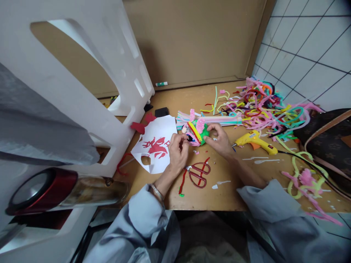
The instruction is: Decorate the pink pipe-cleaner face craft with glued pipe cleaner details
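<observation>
A small craft figure (196, 132) of pink, green and yellow pipe cleaners sits between my two hands over the wooden table (225, 193). My left hand (178, 149) pinches its left side with curled fingers. My right hand (218, 138) grips its right side, fingers bent around the green part. Red-handled scissors (200, 174) lie just in front of my hands. A yellow hot glue gun (255, 140) rests to the right of my right hand.
A white paper with a red cut-out (155, 144) lies to the left. Straight pipe cleaners (219, 118) and a tangled colourful heap (263, 106) fill the back right. A brown bag (329, 135) stands at the right edge. A white plastic frame (90, 87) rises on the left.
</observation>
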Action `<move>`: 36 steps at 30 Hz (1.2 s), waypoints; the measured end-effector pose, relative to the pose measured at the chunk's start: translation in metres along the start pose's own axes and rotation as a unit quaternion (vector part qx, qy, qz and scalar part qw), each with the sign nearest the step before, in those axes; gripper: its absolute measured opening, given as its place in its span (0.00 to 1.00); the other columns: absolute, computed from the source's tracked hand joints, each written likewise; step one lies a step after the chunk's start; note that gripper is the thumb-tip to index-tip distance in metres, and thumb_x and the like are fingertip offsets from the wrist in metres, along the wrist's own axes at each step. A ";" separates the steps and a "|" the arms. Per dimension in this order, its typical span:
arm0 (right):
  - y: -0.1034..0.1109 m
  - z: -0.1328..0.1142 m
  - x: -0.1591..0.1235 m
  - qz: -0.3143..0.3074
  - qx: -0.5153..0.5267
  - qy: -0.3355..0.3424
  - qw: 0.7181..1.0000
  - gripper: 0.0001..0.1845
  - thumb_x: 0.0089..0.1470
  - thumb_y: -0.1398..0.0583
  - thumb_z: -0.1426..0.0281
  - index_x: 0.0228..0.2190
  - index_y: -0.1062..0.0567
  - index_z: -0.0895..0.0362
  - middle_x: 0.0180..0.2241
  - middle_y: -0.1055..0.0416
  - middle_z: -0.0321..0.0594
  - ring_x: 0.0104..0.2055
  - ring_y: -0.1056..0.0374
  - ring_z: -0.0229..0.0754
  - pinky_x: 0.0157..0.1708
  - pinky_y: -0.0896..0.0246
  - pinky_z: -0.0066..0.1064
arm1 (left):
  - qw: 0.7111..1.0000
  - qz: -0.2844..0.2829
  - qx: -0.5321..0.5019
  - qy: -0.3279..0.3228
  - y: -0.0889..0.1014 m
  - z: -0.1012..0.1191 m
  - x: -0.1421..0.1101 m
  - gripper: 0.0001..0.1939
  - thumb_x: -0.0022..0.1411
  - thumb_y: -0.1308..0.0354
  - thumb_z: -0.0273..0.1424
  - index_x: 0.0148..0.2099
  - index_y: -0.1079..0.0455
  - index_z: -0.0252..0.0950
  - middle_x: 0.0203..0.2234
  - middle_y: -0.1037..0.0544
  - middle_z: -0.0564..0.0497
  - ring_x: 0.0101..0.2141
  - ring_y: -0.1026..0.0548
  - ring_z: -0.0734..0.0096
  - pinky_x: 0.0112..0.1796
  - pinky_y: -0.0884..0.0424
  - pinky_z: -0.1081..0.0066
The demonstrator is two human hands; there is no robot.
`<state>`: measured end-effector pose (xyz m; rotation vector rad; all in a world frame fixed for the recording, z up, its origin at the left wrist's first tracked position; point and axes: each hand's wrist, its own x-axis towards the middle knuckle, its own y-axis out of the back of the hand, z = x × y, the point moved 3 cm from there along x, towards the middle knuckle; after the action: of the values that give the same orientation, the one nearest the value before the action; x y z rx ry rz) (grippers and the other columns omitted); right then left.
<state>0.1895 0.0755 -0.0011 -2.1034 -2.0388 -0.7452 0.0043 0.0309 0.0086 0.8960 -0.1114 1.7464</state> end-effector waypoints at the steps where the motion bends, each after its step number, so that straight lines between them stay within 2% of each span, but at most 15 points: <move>1: 0.000 0.000 0.000 0.001 0.002 0.000 1.000 0.13 0.41 0.38 0.68 0.33 0.33 0.51 0.41 0.29 0.40 0.49 0.32 0.49 0.52 0.38 0.44 | 1.000 -0.001 0.001 0.001 0.000 0.000 0.000 0.07 0.63 0.49 0.24 0.37 0.31 0.37 0.31 0.30 0.52 0.30 0.30 0.72 0.32 0.34 0.71; 5: 0.000 0.001 0.000 0.001 0.006 -0.004 1.000 0.14 0.41 0.38 0.67 0.33 0.33 0.51 0.42 0.29 0.41 0.49 0.32 0.49 0.53 0.38 0.44 | 1.000 -0.004 -0.008 0.009 -0.001 0.000 -0.001 0.06 0.62 0.49 0.24 0.38 0.32 0.37 0.30 0.30 0.52 0.30 0.30 0.72 0.33 0.34 0.70; 10: 0.001 0.000 0.000 0.009 0.011 -0.015 1.000 0.13 0.42 0.37 0.66 0.33 0.33 0.51 0.42 0.27 0.40 0.49 0.32 0.49 0.54 0.39 0.44 | 0.996 0.000 -0.058 0.064 -0.001 -0.001 -0.002 0.03 0.62 0.48 0.25 0.38 0.37 0.38 0.29 0.31 0.54 0.28 0.32 0.74 0.32 0.35 0.72; 15: 0.002 0.004 0.000 0.017 0.032 -0.038 0.999 0.13 0.42 0.37 0.66 0.33 0.33 0.51 0.46 0.25 0.41 0.48 0.31 0.48 0.51 0.38 0.43 | 0.983 0.063 -0.112 0.129 -0.001 -0.012 -0.001 0.07 0.59 0.47 0.24 0.38 0.42 0.40 0.29 0.33 0.56 0.27 0.34 0.76 0.31 0.36 0.74; 18: 0.004 0.012 0.002 0.028 0.033 -0.064 0.997 0.14 0.42 0.38 0.66 0.33 0.34 0.51 0.42 0.25 0.40 0.46 0.31 0.47 0.51 0.38 0.43 | 0.964 0.094 -0.181 0.169 -0.004 -0.025 0.001 0.12 0.55 0.46 0.24 0.40 0.43 0.40 0.38 0.29 0.52 0.36 0.29 0.75 0.38 0.32 0.73; 21: 0.006 0.019 0.004 0.028 0.047 -0.078 0.995 0.15 0.42 0.37 0.65 0.34 0.34 0.51 0.39 0.27 0.38 0.44 0.31 0.45 0.51 0.38 0.42 | 0.942 0.063 -0.245 0.222 -0.013 -0.038 0.002 0.20 0.50 0.42 0.23 0.45 0.42 0.41 0.48 0.29 0.49 0.47 0.28 0.70 0.47 0.30 0.68; 25: 0.008 0.021 0.006 0.028 0.080 -0.071 0.994 0.16 0.42 0.37 0.64 0.35 0.34 0.51 0.37 0.28 0.36 0.40 0.31 0.42 0.49 0.36 0.40 | 0.909 0.007 -0.324 0.261 -0.026 -0.044 0.003 0.29 0.44 0.40 0.23 0.51 0.40 0.40 0.53 0.31 0.45 0.51 0.28 0.65 0.51 0.30 0.65; 31: 0.010 0.019 0.007 0.046 0.090 -0.077 0.992 0.15 0.42 0.37 0.61 0.33 0.32 0.52 0.33 0.29 0.36 0.36 0.31 0.42 0.39 0.33 0.36 | 0.885 0.005 -0.364 0.291 -0.032 -0.041 0.003 0.35 0.42 0.32 0.27 0.52 0.40 0.39 0.49 0.30 0.45 0.45 0.26 0.67 0.47 0.27 0.64; 36: 0.015 0.020 0.007 0.028 0.088 -0.090 0.992 0.13 0.44 0.38 0.61 0.34 0.29 0.51 0.34 0.27 0.36 0.36 0.31 0.43 0.40 0.32 0.38 | 0.887 0.008 -0.362 0.287 -0.032 -0.037 0.002 0.35 0.41 0.30 0.29 0.52 0.39 0.39 0.45 0.28 0.48 0.40 0.26 0.70 0.43 0.26 0.66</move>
<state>0.2087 0.0891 -0.0116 -2.1840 -2.0366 -0.3649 0.0129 0.0629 -0.0283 -0.1761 -0.3497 1.7165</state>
